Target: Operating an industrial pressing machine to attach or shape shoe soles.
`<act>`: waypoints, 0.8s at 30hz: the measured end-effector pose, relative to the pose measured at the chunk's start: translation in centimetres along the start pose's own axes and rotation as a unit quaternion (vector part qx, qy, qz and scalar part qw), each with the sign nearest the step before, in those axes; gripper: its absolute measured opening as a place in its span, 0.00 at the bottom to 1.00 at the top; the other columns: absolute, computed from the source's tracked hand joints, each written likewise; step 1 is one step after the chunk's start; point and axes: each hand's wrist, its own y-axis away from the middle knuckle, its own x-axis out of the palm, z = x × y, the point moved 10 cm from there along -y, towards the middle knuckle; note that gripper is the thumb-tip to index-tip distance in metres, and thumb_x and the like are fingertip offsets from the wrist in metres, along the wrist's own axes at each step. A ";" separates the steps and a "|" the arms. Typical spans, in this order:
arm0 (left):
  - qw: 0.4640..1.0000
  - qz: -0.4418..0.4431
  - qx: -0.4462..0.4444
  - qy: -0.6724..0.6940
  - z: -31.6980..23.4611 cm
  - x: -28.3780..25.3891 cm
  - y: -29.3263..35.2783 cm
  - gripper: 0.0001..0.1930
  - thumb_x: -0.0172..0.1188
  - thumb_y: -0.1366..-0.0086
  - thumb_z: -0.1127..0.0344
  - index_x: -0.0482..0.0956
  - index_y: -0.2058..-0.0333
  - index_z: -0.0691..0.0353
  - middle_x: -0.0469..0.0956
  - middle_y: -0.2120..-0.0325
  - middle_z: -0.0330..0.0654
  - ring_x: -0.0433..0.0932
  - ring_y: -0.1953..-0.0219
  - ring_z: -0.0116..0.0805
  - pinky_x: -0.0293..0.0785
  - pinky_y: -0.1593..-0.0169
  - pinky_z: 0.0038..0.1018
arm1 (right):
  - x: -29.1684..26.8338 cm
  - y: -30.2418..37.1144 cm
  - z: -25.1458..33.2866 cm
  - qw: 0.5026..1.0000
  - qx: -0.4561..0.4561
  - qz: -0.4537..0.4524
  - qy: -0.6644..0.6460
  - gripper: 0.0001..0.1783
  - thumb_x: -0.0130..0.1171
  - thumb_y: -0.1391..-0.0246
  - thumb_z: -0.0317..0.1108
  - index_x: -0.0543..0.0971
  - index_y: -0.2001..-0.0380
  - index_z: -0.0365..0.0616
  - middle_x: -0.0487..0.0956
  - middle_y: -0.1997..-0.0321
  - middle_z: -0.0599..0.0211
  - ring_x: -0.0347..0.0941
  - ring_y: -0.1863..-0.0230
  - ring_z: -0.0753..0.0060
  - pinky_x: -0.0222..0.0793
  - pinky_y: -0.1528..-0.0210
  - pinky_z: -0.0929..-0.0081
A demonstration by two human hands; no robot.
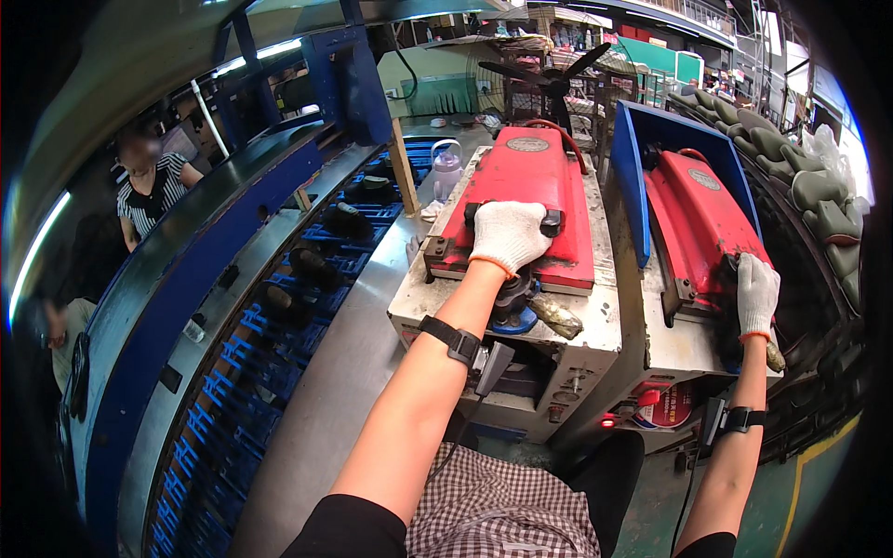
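Note:
My left hand [509,234], in a white knit glove, is closed round the black handle [553,223] at the near end of a red machine lid [533,179]. Below that handle, a dark part with a blue base [513,321] and a worn, pale-tipped lever [558,318] jut out of the machine's front. My right hand [758,296], gloved the same way, is wrapped round the handle of a second red lid [699,209] to the right. Most of this handle is hidden by the glove. Both lids lie low over their pale, stained machine bodies.
A blue guard [633,186] stands between the machines. To the left runs a conveyor with blue racks [223,391] carrying dark pieces; a person [153,191] is beyond it. A clear bottle [446,172] and a black fan [556,88] stand behind. Green padded pieces [819,191] are piled at right.

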 end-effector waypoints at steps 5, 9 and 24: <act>1.000 -0.004 0.005 0.003 -0.1 0.1 -0.1 0.13 0.66 0.44 0.50 0.87 0.68 0.51 0.86 0.73 0.46 0.87 0.66 0.48 0.81 0.61 0.42 | -0.1 0.0 0.0 1.000 0.003 -0.003 -0.011 0.18 0.50 0.29 0.43 0.84 0.61 0.45 0.83 0.64 0.58 0.77 0.57 0.51 0.67 0.47 0.56; 1.000 -0.009 0.002 0.001 0.0 0.1 -0.2 0.13 0.65 0.43 0.50 0.87 0.69 0.51 0.86 0.73 0.46 0.87 0.66 0.48 0.81 0.62 0.42 | -0.4 0.0 0.3 1.000 0.003 -0.013 -0.006 0.18 0.50 0.29 0.44 0.84 0.61 0.45 0.83 0.64 0.59 0.78 0.57 0.51 0.67 0.47 0.56; 0.999 -0.031 0.007 -0.007 -0.1 -0.1 0.0 0.12 0.66 0.44 0.50 0.87 0.69 0.50 0.85 0.74 0.46 0.87 0.68 0.49 0.81 0.64 0.43 | -0.6 -0.1 0.6 1.000 0.002 -0.004 0.004 0.17 0.50 0.29 0.44 0.84 0.61 0.46 0.84 0.64 0.60 0.78 0.58 0.52 0.68 0.47 0.56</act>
